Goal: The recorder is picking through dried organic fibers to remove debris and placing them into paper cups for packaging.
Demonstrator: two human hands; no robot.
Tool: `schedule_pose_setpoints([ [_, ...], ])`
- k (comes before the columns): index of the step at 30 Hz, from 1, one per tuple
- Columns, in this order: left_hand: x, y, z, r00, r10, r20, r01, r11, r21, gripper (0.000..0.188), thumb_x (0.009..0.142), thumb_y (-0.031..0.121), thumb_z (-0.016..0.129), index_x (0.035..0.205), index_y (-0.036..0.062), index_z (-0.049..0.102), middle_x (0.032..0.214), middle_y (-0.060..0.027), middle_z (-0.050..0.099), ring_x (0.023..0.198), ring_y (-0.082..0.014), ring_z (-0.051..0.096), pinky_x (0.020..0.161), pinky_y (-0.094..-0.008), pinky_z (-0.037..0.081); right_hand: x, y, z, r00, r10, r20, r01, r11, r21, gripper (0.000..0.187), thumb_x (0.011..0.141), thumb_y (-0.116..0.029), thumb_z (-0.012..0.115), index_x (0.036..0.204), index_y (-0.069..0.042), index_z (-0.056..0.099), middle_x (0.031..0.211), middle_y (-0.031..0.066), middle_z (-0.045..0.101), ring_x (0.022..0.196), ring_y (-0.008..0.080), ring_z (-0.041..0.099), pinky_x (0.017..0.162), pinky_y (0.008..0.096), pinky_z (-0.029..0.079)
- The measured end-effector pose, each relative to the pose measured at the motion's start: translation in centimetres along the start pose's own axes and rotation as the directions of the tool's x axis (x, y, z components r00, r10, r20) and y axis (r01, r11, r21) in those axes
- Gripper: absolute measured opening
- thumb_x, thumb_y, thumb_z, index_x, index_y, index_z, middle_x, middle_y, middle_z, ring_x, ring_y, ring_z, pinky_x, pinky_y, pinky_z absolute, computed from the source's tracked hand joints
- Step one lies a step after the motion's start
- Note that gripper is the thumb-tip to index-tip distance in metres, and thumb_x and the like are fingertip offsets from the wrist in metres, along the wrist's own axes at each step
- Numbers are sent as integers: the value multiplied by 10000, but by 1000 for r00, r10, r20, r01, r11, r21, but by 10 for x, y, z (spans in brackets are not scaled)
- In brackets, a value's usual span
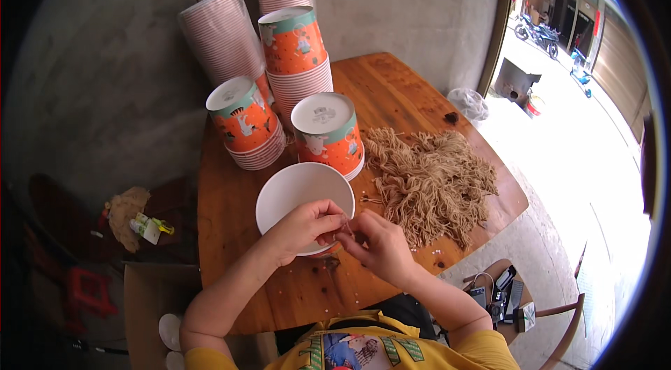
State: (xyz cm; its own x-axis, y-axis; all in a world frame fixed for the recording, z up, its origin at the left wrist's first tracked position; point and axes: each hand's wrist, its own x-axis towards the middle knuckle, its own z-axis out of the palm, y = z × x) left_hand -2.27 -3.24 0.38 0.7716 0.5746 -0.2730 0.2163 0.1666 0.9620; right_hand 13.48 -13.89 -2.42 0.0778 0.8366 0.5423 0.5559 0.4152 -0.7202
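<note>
A white-lined paper bucket stands open-side up on the wooden table, close in front of me. At its right rim my left hand and my right hand meet, both with thumb and fingers pinched together. Something small lies between the fingertips, too fine to make out. My left hand reaches across the bucket's near side, hiding part of its rim; my right hand stays just outside it. A loose heap of tan cords spreads over the table to the right of the bucket.
Upside-down orange-and-teal paper buckets stand beyond: a front stack, a left stack and a tall stack. A plastic-wrapped stack leans by the wall. A cardboard box sits at lower left, a chair with gadgets at lower right.
</note>
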Motion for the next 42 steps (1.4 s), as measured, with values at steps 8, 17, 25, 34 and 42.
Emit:
schedule_pose_setpoints([
  [8, -3, 4, 3, 998, -50, -35, 46, 993, -112, 117, 946, 131, 562, 1016, 46, 599, 887, -14, 619, 764, -67, 559, 669, -207, 457, -2, 4, 6, 998, -65, 24, 66, 998, -13, 161, 835, -138, 745, 900, -56, 623, 774, 51, 600, 582, 152, 578, 521, 288, 475],
  [17, -4, 6, 2, 999, -32, -41, 31, 999, -17, 213, 863, 19, 628, 1052, 18, 531, 937, -39, 590, 817, -86, 575, 736, -230, 496, -5, 33, -6, 886, 425, 182, -419, 571, 706, 154, 983, -165, 563, 1064, -38, 590, 752, -29, 519, 633, 56, 491, 589, 212, 437],
  [25, -6, -3, 5, 955, 294, -34, -268, 906, 327, 307, 878, -14, 589, 1135, 39, 430, 935, -39, 536, 873, -105, 556, 774, -261, 503, 3, 14, 0, 994, 102, -32, -99, 990, 99, 171, 811, -144, 760, 905, -43, 658, 782, 26, 514, 600, 106, 444, 541, 267, 395],
  [34, -12, 10, 18, 920, 392, 14, -304, 690, 657, 295, 833, -76, 580, 1093, 30, 489, 1037, -62, 451, 870, -114, 548, 791, -252, 495, 3, 12, -4, 991, 128, -29, -125, 987, 100, 120, 796, -77, 720, 851, -28, 626, 755, 39, 508, 589, 128, 463, 537, 275, 407],
  [42, -14, 1, 23, 818, 575, 14, -354, 485, 800, 206, 790, -40, 621, 948, 21, 504, 1058, -122, 423, 867, -265, 587, 723, -377, 523, -1, 13, 5, 994, 64, -89, -58, 996, 71, 113, 787, -55, 709, 849, -39, 615, 753, 36, 505, 581, 129, 484, 526, 269, 423],
])
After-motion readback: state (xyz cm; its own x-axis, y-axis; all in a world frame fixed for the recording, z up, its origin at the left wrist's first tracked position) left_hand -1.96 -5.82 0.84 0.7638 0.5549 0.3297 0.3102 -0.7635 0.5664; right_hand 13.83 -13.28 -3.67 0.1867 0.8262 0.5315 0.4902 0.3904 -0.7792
